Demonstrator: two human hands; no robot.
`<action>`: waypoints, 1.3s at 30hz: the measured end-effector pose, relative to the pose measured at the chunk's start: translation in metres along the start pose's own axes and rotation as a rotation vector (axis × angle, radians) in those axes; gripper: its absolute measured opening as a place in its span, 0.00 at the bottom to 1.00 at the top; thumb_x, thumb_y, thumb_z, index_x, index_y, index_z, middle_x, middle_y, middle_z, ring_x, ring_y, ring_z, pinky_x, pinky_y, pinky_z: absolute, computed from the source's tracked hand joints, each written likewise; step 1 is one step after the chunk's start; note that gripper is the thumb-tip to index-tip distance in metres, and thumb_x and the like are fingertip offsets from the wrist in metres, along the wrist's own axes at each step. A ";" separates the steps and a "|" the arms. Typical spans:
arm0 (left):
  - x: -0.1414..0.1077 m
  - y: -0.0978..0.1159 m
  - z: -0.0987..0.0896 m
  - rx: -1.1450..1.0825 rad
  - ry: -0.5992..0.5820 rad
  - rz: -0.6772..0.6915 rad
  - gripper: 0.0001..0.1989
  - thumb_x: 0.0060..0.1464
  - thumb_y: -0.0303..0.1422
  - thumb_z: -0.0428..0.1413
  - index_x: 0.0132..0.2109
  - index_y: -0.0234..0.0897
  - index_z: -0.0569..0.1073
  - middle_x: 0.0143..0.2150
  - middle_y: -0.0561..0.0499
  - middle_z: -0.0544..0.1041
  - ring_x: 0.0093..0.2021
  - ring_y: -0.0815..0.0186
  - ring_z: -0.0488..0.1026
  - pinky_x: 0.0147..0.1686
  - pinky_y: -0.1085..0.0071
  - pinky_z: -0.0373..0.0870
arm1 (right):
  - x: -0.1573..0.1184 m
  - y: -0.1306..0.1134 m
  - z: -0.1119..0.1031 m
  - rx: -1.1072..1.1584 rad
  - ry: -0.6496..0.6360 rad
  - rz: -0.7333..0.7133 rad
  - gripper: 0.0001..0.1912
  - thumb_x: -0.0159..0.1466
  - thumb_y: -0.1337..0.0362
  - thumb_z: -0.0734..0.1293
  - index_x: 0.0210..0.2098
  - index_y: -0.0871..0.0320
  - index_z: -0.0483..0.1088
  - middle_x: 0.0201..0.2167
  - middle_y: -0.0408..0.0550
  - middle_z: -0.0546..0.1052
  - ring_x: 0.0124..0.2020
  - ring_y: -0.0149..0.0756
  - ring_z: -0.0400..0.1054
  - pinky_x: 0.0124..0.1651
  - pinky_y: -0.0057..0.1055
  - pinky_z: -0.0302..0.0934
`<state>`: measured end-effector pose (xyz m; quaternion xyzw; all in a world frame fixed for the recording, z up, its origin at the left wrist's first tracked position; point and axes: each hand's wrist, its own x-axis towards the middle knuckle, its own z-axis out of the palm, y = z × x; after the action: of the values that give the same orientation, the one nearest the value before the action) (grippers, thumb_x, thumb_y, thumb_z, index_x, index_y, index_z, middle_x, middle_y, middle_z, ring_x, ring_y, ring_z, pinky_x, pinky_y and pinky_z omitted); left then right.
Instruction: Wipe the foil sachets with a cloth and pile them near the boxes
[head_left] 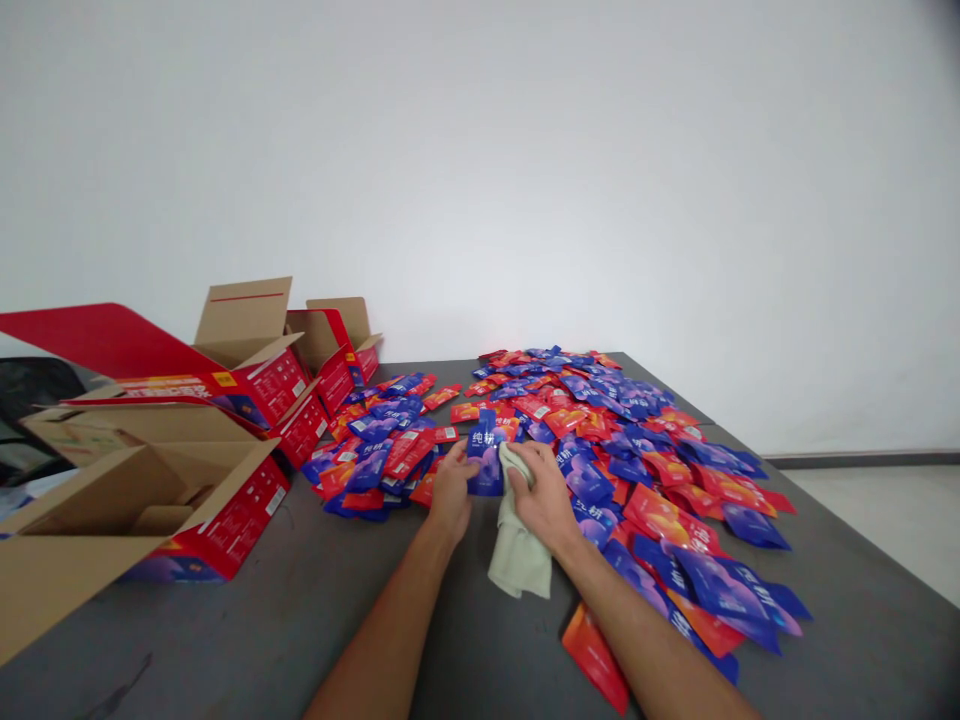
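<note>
Upright in front of me is a blue packet (pixel 484 462) with white characters, its left edge gripped between the thumb and fingers of my left hand (pixel 453 490). My right hand (pixel 541 492) is closed on a pale green cloth (pixel 519 560), which hangs down below it. The top of the cloth touches the right side of the blue packet. Red and blue packets lie in a large pile (pixel 592 420) beyond and to the right of my hands. A smaller pile (pixel 375 450) of the same packets sits to the left of my left hand.
Several open red cardboard boxes stand along the left, the nearest one (pixel 232 515) with its flaps spread. All rest on a dark grey table (pixel 300 630). A white wall (pixel 480 180) rises behind it. Loose packets reach toward the table's right edge.
</note>
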<state>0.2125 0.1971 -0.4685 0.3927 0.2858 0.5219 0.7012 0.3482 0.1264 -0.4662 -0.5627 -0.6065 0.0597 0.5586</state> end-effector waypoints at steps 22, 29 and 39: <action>-0.004 0.002 0.011 -0.256 -0.076 -0.108 0.16 0.55 0.38 0.61 0.48 0.35 0.78 0.42 0.48 0.82 0.40 0.64 0.78 0.42 0.70 0.73 | -0.011 -0.012 0.012 -0.012 -0.216 -0.164 0.19 0.66 0.69 0.63 0.54 0.48 0.74 0.49 0.50 0.69 0.48 0.39 0.67 0.52 0.38 0.66; -0.007 -0.006 0.006 -0.147 -0.213 -0.181 0.19 0.55 0.36 0.61 0.52 0.34 0.78 0.48 0.44 0.81 0.44 0.61 0.77 0.46 0.68 0.72 | 0.005 0.004 -0.002 -0.152 0.073 -0.059 0.19 0.69 0.65 0.60 0.57 0.53 0.72 0.50 0.55 0.67 0.51 0.44 0.64 0.56 0.44 0.64; -0.010 -0.003 0.009 -0.091 -0.207 -0.112 0.23 0.51 0.37 0.64 0.54 0.35 0.77 0.50 0.42 0.80 0.49 0.57 0.76 0.51 0.64 0.70 | -0.003 -0.010 0.004 -0.074 -0.055 -0.135 0.18 0.67 0.68 0.60 0.54 0.53 0.73 0.47 0.53 0.68 0.47 0.41 0.65 0.51 0.39 0.65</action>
<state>0.2184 0.1846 -0.4669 0.3959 0.2095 0.4510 0.7720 0.3379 0.1230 -0.4622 -0.5387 -0.6600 0.0148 0.5234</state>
